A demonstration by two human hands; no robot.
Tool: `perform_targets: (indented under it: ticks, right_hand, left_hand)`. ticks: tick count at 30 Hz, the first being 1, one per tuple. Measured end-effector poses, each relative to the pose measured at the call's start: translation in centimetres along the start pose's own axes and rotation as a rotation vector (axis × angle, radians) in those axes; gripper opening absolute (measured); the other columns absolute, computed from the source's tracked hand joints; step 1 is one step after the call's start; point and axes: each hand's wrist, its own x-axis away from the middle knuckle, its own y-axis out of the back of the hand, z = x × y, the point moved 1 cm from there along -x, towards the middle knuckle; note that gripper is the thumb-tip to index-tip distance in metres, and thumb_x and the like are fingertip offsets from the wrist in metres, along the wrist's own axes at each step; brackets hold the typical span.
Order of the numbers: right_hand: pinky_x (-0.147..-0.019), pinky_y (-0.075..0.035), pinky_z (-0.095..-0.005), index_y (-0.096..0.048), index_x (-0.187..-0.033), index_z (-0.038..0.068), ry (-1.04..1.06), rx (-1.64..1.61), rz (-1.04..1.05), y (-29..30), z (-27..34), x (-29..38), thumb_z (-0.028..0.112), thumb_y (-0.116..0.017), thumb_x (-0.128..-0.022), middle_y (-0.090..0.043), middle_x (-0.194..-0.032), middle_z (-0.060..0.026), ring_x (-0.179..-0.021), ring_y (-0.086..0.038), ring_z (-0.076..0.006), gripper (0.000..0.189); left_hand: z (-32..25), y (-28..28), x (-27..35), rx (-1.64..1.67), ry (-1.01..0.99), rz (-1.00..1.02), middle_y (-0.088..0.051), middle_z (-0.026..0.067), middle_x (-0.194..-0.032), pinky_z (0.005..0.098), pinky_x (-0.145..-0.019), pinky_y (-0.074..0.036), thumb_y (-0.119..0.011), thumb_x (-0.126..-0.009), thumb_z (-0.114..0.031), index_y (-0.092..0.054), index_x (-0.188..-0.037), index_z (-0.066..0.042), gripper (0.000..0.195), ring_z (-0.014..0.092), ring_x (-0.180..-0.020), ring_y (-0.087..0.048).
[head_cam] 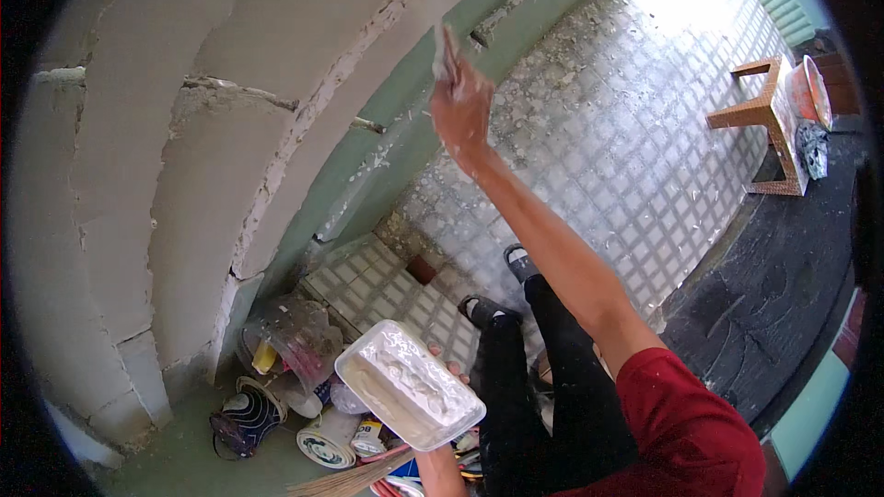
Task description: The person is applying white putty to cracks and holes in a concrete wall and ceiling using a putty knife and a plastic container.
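My left hand (pixel 452 367) holds a white plastic tub (pixel 412 386) from beneath, its fingers showing past the far side. Wet white paste (pixel 407 374) coats the inside of the tub. My right arm reaches out towards the wall, and my right hand (pixel 464 107) is closed around what looks like a putty knife (pixel 445 55), blurred and smeared with white. The blade stands near the lower edge of a wall of pale blocks (pixel 228 145). White filler (pixel 321 100) runs along a long joint between the blocks, and other joints show open gaps.
Below the blocks runs a green-painted wall base (pixel 345 176). White splatter covers the tiled floor (pixel 552 131). A clear bin (pixel 293 342), cans (pixel 328 436) and a straw broom (pixel 356 476) crowd the lower left. At right stand a brown stool (pixel 777 124), a basin (pixel 808 93) and a black surface (pixel 766 283).
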Motion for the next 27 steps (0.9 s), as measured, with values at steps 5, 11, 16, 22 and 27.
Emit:
perform_targets:
  ticks: [5,11,16,22,27]
  right_hand:
    - [-0.079,-0.05,-0.0434,-0.045,-0.133,-0.001,0.178,0.1,-0.183,-4.2,0.0,-3.2,-0.008,-0.049,-0.077,-0.059,-0.112,-0.0268,-0.095,-0.061,-0.0404,0.057]
    - [-0.076,-0.049,-0.0483,-0.045,-0.13,-0.005,0.193,0.206,-0.17,-5.7,-1.6,-2.0,-0.009,-0.053,-0.072,-0.062,-0.102,-0.0269,-0.092,-0.06,-0.0434,0.059]
    - [-0.076,-0.049,-0.0492,-0.05,-0.122,-0.004,-0.093,0.285,-0.06,-6.1,-2.9,-2.3,-0.007,-0.056,-0.069,-0.063,-0.096,-0.0257,-0.089,-0.061,-0.0449,0.053]
    - [-0.08,-0.048,-0.0473,-0.054,-0.113,-0.002,-0.021,0.364,0.001,-4.9,-6.1,-1.8,-0.003,-0.057,-0.072,-0.064,-0.091,-0.022,-0.088,-0.061,-0.0427,0.041]
    - [-0.077,-0.048,-0.0466,-0.063,-0.104,0.0,-0.195,0.257,0.089,-0.3,-7.2,-2.7,0.013,-0.054,-0.082,-0.063,-0.092,-0.0235,-0.084,-0.061,-0.0403,0.027]
  left_hand:
    - [-0.1,2.2,0.3,-0.085,-0.159,-0.097,-0.041,0.023,-0.132,0.0712,-0.095,-0.036,-0.052,-0.088,-0.053,-0.03,-0.141,-0.011,0.072,0.048,-0.118,-0.044]
    - [-0.5,-0.3,-0.3,0.101,0.033,-0.024,-0.039,0.02,-0.134,0.0711,-0.095,-0.037,-0.053,-0.088,-0.05,-0.034,-0.139,-0.011,0.067,0.048,-0.118,-0.043]
    - [-1.1,0.8,-0.3,-0.166,-0.167,-0.086,-0.041,0.0169,-0.131,0.067,-0.096,-0.039,-0.052,-0.09,-0.046,-0.039,-0.136,-0.013,0.058,0.047,-0.113,-0.045]
    - [-0.1,-0.1,-1.0,-0.265,-0.15,-0.12,-0.044,0.0159,-0.129,0.0619,-0.091,-0.044,-0.05,-0.091,-0.047,-0.041,-0.136,-0.012,0.057,0.045,-0.109,-0.049]
    - [-0.8,0.5,-0.1,-0.248,-0.208,-0.207,-0.045,0.0172,-0.13,0.0628,-0.09,-0.045,-0.048,-0.091,-0.05,-0.043,-0.135,-0.01,0.059,0.046,-0.104,-0.052]
